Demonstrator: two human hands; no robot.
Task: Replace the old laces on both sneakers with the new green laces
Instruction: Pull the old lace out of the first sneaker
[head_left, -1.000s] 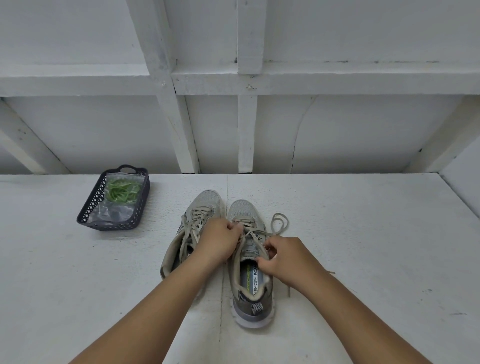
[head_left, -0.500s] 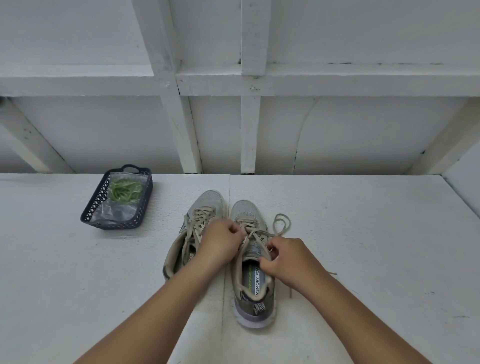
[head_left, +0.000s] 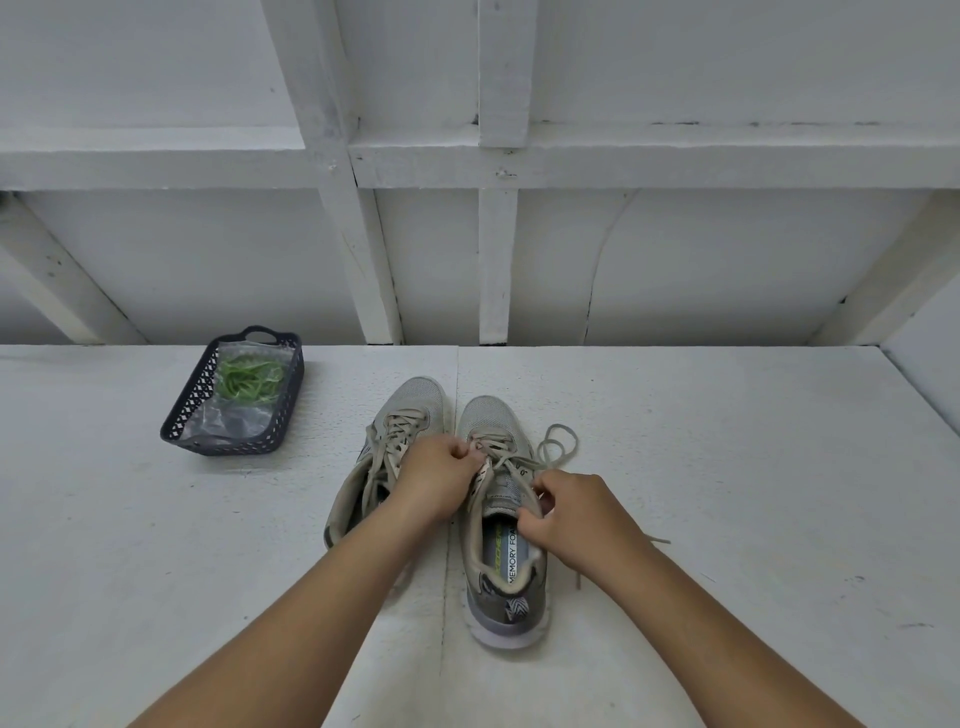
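The left hand (head_left: 434, 480) pinches the old lace (head_left: 501, 457) over the right sneaker (head_left: 498, 519); the right hand (head_left: 576, 519) pinches it at the tongue; the insole reads "MEMORY FOAM"; both sneakers lie toes away, the left sneaker (head_left: 395, 447) just beside; green laces (head_left: 249, 382) sit bagged in a dark basket (head_left: 234, 444) on the white desk (head_left: 727, 467).

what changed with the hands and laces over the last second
Very little. The right hand has shifted slightly along the old lace at the right sneaker, still pinching it. The left hand keeps its grip on the lace near the eyelets. The left sneaker and the basket with the green laces stayed put.
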